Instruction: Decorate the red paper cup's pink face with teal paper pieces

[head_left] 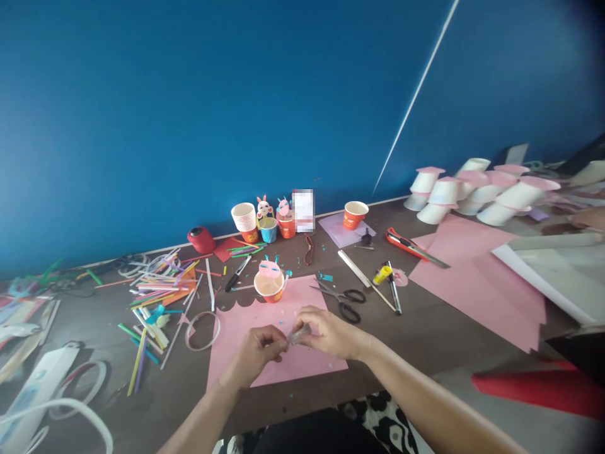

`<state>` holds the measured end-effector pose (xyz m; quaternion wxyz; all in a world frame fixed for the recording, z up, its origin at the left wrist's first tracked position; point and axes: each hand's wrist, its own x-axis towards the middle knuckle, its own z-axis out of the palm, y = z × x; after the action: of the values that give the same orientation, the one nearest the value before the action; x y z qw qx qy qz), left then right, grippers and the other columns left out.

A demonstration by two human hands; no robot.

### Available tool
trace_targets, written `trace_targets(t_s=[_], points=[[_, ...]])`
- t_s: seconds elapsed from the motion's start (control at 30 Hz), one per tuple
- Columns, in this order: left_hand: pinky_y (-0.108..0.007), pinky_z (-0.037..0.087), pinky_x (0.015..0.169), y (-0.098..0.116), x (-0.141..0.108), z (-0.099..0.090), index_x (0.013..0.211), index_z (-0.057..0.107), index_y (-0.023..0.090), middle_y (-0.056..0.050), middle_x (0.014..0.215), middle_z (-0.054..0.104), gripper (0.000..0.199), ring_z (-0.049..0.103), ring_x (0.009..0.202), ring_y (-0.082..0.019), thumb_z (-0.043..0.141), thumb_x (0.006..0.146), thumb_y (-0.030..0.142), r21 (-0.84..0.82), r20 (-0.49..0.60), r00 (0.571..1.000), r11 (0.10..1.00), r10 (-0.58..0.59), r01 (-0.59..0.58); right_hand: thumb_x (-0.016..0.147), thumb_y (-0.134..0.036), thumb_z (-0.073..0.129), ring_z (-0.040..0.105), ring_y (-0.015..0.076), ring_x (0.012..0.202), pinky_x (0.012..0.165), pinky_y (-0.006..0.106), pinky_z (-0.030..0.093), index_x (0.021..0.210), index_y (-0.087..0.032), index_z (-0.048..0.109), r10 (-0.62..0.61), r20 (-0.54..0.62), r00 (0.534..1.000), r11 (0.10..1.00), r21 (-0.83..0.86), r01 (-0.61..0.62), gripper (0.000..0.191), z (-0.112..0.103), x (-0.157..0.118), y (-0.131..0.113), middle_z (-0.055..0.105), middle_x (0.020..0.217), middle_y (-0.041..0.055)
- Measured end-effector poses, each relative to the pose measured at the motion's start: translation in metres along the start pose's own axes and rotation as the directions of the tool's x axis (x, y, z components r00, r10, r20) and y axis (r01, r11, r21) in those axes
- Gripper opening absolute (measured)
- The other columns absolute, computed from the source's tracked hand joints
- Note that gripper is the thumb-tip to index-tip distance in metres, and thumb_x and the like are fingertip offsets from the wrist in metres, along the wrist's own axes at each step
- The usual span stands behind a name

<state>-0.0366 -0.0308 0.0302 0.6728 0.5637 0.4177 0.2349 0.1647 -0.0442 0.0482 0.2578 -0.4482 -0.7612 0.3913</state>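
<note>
Over the pink paper sheet (278,369), my left hand (258,353) and my right hand (326,331) come together. Between their fingertips is a small, translucent, crumpled-looking piece (299,335); my right hand has its fingers closed round it. The left thumb and forefinger are pinched at its left end, and what they hold is too small to make out. Just beyond my hands stands a red paper cup (269,290) with a pink animal face on its rim. Black-handled scissors (347,302) lie open to the right, partly on the pink sheet.
Colourful straws (163,287) and a tape roll (202,331) lie left. Stacked cups (244,221) and decorated cups stand near the blue wall. A box cutter (411,247), markers and pink sheets (477,277) are right, with several white cups (437,198) behind.
</note>
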Motion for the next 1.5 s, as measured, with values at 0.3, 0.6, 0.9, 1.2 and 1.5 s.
trace_targets(t_s=[0.3, 0.6, 0.9, 1.2, 1.5], points=[[-0.023, 0.045, 0.061, 0.002, -0.002, -0.002, 0.063, 0.063, 0.011, -0.008, 0.077, 0.059, 0.025, 0.052, 0.071, -0.014, 0.063, 0.068, 0.036, -0.129, 0.028, 0.999, 0.991, -0.037, 0.04, 0.078, -0.035, 0.056, 0.053, 0.0117, 0.074, 0.068, 0.022, 0.041, 0.088, -0.012, 0.061, 0.028, 0.096, 0.995, 0.955, 0.292, -0.055, 0.025, -0.002, 0.005, 0.018, 0.058, 0.083, 0.0033], [-0.022, 0.044, 0.065, -0.008, 0.001, -0.003, 0.069, 0.065, 0.012, -0.009, 0.083, 0.061, 0.021, 0.054, 0.079, -0.016, 0.067, 0.067, 0.033, -0.305, -0.003, 0.997, 0.949, -0.082, 0.077, 0.081, -0.036, 0.05, 0.055, 0.0155, 0.086, 0.076, 0.028, 0.044, 0.101, -0.012, 0.056, 0.071, 0.058, 0.996, 0.925, 0.371, -0.087, 0.032, -0.003, 0.003, 0.029, 0.06, 0.097, 0.0075], [-0.023, 0.045, 0.063, -0.01, -0.004, -0.011, 0.074, 0.066, 0.013, -0.009, 0.085, 0.06, 0.022, 0.055, 0.081, -0.017, 0.068, 0.065, 0.033, -0.35, -0.106, 0.984, 0.931, -0.146, 0.1, 0.07, -0.02, 0.056, 0.051, 0.0233, 0.092, 0.082, 0.035, 0.038, 0.089, -0.016, 0.054, 0.251, -0.412, 0.876, 0.741, -0.5, -0.448, 0.019, -0.048, -0.042, 0.06, 0.055, 0.091, 0.0079], [-0.021, 0.045, 0.061, -0.015, -0.005, -0.002, 0.066, 0.063, 0.012, -0.008, 0.08, 0.062, 0.019, 0.056, 0.081, -0.016, 0.068, 0.066, 0.03, -0.473, -0.112, 0.975, 0.873, -0.194, 0.119, 0.069, -0.017, 0.053, 0.058, 0.0227, 0.078, 0.066, 0.03, 0.039, 0.075, -0.017, 0.057, 0.467, -0.363, 0.806, 0.615, -0.521, -0.592, 0.007, -0.049, -0.049, 0.06, 0.061, 0.077, 0.0075], [-0.024, 0.046, 0.064, -0.018, -0.004, 0.001, 0.069, 0.065, 0.015, -0.008, 0.087, 0.063, 0.019, 0.056, 0.084, -0.018, 0.067, 0.066, 0.034, -0.434, -0.215, 0.963, 0.899, -0.162, 0.055, 0.068, -0.036, 0.061, 0.052, 0.0077, 0.043, 0.041, 0.018, 0.037, 0.083, -0.012, 0.055, 0.51, 0.232, 0.828, 0.593, 0.602, -0.534, 0.029, -0.022, -0.076, 0.028, 0.063, 0.076, 0.0054]])
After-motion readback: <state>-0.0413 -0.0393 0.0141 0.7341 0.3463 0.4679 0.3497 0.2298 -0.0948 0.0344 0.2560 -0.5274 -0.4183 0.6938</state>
